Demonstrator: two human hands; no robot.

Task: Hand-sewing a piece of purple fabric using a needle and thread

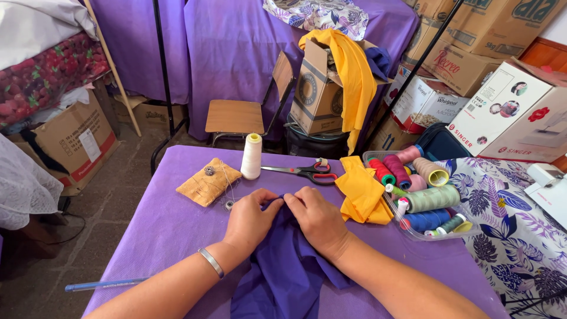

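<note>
**Purple cloth pinched between two hands**

Purple cloth (283, 266) lies bunched on the table (153, 236), its top edge caught between both hands. The left hand (251, 218) and right hand (319, 220) meet at that edge, fingertips closed tight on a small fold of fabric, thumbs nearly touching. A metal bangle (211, 263) sits on the left wrist. To do this well, the pinch should stay narrow and the fold even, with the loose cloth left slack below the grip so it does not drag.

Left of the grip and nearer the person lies a blue pen (103, 285). Just beyond the left hand sit a bobbin (229, 205) and a tan pincushion (208, 181). Right of the grip, yellow fabric (361, 192) lies against a clear tray (413, 227) of thread spools. Beyond the grip lie scissors (304, 171) and a white thread cone (251, 156); farther off, a chair (236, 115).
</note>
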